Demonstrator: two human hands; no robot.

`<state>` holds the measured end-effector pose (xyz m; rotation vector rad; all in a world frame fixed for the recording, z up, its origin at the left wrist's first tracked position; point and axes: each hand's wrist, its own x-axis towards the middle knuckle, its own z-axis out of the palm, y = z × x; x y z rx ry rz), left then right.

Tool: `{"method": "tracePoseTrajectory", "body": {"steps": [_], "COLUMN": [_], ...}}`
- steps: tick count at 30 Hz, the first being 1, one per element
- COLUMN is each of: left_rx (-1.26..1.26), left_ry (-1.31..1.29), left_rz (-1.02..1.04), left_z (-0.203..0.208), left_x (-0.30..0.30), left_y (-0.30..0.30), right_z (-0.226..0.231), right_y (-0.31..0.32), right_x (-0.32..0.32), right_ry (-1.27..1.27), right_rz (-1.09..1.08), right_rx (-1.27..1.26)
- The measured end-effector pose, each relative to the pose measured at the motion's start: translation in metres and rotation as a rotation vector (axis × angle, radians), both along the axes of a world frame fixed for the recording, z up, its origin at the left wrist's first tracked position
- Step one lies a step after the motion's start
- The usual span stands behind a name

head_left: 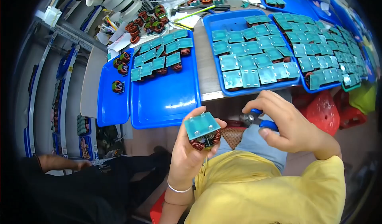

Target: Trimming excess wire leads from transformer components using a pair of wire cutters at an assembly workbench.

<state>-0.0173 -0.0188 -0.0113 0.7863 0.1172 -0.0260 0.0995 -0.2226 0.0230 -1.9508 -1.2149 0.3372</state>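
My left hand [187,156] holds a toroidal coil [205,139] wound with copper-red wire, with a flat green circuit board [201,125] on its top. Board side up, it sits between my thumb and fingers. To the right, my right hand [284,122] is closed on blue-handled cutters [267,124], whose metal head points left toward the coil but stays apart from it. Just beyond my left hand lies a blue tray [159,108], its far half filled with board-topped coils [161,56].
More blue trays [254,89] of board-topped coils stand along the bench to the right. A narrow blue tray [113,114] with a few coils is at left. Bare coils [149,23] and pens lie at the back. Another person's arm [59,162] shows lower left; a red stool [324,112] stands right.
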Motion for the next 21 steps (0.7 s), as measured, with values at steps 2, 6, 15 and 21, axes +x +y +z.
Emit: {"method": "tracePoseTrajectory", "body": {"steps": [2, 6, 15, 21], "left_rx": [0.341, 0.639, 0.787, 0.913], "left_ry": [-0.074, -0.112, -0.145, -0.188], "left_rz": [0.047, 0.119, 0.124, 0.121], "left_z": [-0.002, 0.002, 0.002, 0.002], "left_x": [0.003, 0.003, 0.0, 0.0], "left_y": [-0.006, -0.018, -0.031, -0.031], "right_z": [-0.008, -0.009, -0.006, -0.005], "right_y": [-0.006, -0.009, -0.015, -0.021], "right_x": [-0.005, -0.013, -0.02, -0.021], "right_ry": [-0.094, -0.285, -0.426, -0.422], "right_rz": [-0.03, -0.022, -0.001, 0.019], "right_rx": [0.034, 0.013, -0.092, -0.119]}}
